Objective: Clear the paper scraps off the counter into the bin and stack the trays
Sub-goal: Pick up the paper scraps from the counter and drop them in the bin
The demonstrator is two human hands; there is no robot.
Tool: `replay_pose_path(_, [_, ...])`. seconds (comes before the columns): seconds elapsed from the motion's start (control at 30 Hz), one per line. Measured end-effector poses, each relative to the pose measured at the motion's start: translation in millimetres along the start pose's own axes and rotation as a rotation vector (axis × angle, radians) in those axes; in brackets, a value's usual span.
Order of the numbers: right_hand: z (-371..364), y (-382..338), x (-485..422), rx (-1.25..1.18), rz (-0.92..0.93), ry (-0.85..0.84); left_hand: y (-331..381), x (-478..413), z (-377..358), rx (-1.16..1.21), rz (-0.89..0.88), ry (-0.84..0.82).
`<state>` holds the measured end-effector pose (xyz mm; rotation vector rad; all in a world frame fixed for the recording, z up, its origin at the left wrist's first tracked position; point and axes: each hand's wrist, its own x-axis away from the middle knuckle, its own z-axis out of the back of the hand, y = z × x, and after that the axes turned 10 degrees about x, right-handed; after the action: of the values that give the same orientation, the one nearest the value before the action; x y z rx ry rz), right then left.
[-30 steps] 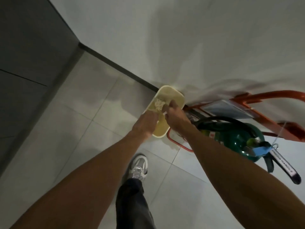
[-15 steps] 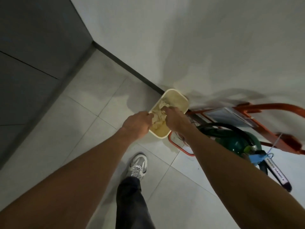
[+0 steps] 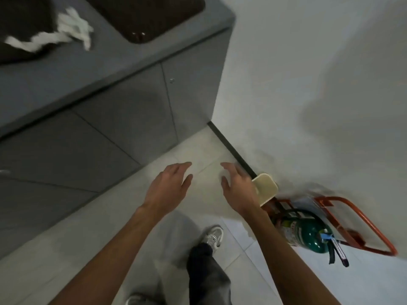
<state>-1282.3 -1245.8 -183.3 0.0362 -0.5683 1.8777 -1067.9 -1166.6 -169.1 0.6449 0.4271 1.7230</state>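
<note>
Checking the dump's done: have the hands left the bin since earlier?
Yes: left hand and right hand drew back from the cream plastic bin, toward the grey cabinet.

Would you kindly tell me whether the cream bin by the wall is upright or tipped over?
Upright: the bin stands on the floor, open rim facing up.

The lettering on the extinguisher tag (image 3: 339, 252) is unreadable.

A green fire extinguisher (image 3: 312, 236) lies tilted in an orange metal frame (image 3: 361, 214) on the pale tiled floor (image 3: 66, 260), close against the white wall (image 3: 308, 84). A black baseboard (image 3: 233, 150) runs along the wall's foot. A grey sneaker (image 3: 212, 237) stands on the tiles near the extinguisher.
</note>
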Motion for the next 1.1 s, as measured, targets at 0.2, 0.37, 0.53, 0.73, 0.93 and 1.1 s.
replay_pose_path(0.2, [39, -176, 91, -0.05, 0.234, 0.116, -39, 172, 140, 0.118, 0.141, 0.302])
replay_pose_path(0.37, [49, -307, 163, -0.062, 0.41, 0.182, -96, 324, 232, 0.201, 0.276, 0.585])
replay_pose_path(0.53, [43, -425, 209, -0.115, 0.615, 0.214, -152, 455, 300, 0.226, 0.381, 0.808])
replay_pose_path(0.73, [3, -546, 236, -0.115, 0.803, 0.103, -218, 549, 345, 0.266, 0.565, 1.008])
replay_pose_path(0.93, [-58, -659, 226, -0.091, 0.95, 0.029, -311, 580, 385, 0.288, 0.674, 1.047])
replay_pose_path(1.1, [-112, -762, 203, -0.071, 1.062, -0.066, -396, 576, 428, 0.282, 0.714, 1.055])
